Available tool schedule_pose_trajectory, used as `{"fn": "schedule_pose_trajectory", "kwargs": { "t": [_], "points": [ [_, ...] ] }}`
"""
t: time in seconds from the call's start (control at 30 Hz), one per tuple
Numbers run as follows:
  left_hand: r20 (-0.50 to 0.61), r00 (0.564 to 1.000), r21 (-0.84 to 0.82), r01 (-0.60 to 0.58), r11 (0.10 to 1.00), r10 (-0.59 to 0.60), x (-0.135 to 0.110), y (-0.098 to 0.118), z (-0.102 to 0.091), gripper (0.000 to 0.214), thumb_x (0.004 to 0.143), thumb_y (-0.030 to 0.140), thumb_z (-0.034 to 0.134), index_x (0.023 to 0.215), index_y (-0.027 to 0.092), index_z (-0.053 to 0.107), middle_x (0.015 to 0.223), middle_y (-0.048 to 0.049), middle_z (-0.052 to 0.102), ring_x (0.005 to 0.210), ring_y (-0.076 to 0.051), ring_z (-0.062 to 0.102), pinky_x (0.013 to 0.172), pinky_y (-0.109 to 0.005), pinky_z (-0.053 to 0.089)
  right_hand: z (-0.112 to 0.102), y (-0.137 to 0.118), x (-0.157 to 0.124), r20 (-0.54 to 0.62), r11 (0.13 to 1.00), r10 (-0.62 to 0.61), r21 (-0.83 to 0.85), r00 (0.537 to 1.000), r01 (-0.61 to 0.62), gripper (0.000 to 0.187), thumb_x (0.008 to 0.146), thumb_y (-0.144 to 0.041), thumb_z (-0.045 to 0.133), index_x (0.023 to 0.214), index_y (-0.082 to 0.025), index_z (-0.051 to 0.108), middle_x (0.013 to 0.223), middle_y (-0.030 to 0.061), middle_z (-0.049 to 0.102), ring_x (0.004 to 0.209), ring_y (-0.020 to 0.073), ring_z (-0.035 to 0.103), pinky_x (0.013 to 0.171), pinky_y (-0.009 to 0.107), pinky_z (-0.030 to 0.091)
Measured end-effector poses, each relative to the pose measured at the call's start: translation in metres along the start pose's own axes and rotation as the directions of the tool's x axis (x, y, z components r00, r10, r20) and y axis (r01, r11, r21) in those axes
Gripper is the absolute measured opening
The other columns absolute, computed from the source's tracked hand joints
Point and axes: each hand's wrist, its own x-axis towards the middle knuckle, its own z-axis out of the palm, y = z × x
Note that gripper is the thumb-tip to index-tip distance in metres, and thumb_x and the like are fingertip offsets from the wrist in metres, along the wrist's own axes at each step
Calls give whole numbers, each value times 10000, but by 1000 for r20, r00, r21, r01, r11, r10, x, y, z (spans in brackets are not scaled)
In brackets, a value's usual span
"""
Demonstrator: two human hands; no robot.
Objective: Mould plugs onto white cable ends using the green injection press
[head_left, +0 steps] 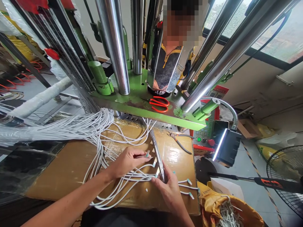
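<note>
Closest to the camera are the person's 2 bare hands. The left hand (126,163) is clenched and seems to pinch 1 thin white cable with a small teal tip between thumb and fingers. The right hand (168,192) grasps the lower end of a long, narrow metal strip (157,156), probably to keep it steady, and the strip lies tilted on a brown cardboard sheet covered with shiny clear tape (68,170). Many thin white cables (94,132) come from a big bundle and spread over this sheet, so their ends reach the hands easily. Just beyond lie steel pliers with long thin handles (182,146), placed within reach. At the right, a yellow bag (213,201) holds many short white pieces. Farther, red-handled scissors (159,104) rest on a green steel machine plate (132,104), where thick chrome columns (112,47) stand upright. Behind the machine stands 1 co-worker (170,60) in a dark shirt.
</note>
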Motion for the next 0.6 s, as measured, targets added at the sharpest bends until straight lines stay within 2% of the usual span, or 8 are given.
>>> {"fn": "schedule_pose_trajectory", "kwargs": {
  "t": [0.07,0.13,0.2,0.27,0.4,0.5,0.6],
  "points": [
    [21,969,300,-243,923,248,4,-7,1,180,875,220,583,845,155,748,802,-54,727,738,-163,649,676,-244,499,0,0,0,4,1000,-5,12,1000,5,675,755,-374,738,1366,-211,504,1323,62,605,1205,244,551,1056,329,406],
    [72,883,458,-442,771,463,8,-16,2,216,896,144,516,905,152,731,860,-61,741,782,-168,675,731,-257,523,1,-1,0,5,1000,-12,22,1000,12,677,753,-374,738,1366,-207,504,1317,61,609,1186,244,562,1043,327,419],
    [136,796,542,-559,628,590,10,-22,2,234,911,108,479,954,147,706,920,-68,744,833,-169,687,773,-267,536,1,-1,0,7,1000,-13,27,1000,13,692,753,-377,735,1378,-202,493,1318,62,608,1183,250,559,1048,338,413],
    [205,756,594,-601,535,621,10,-23,1,241,927,104,455,981,149,685,958,-71,741,866,-173,689,803,-284,543,2,-2,0,9,1000,-8,27,1000,7,711,752,-381,734,1389,-193,481,1326,66,601,1193,260,549,1061,357,398],
    [298,746,650,-615,447,595,8,-17,0,291,941,95,394,1047,152,658,1027,-87,730,929,-195,686,877,-339,537,2,-8,0,10,1000,-12,7,1000,12,711,761,-405,724,1391,-184,480,1323,72,596,1211,271,527,1076,369,377],
    [289,754,647,-608,460,589,9,-20,1,292,945,100,390,1064,151,652,1040,-90,727,948,-200,682,903,-358,528,2,-11,0,15,999,-19,-44,1000,19,692,774,-408,710,1386,-180,483,1227,67,638,1110,249,567,1023,344,414],
    [249,777,604,-591,534,578,15,-27,4,272,952,132,412,1005,166,677,1011,-84,729,933,-188,680,876,-328,534,3,-12,-2,-4,991,-24,-133,1000,23,607,789,-373,692,1340,-177,529,1025,37,674,858,188,588,843,281,486]
  ]
}}
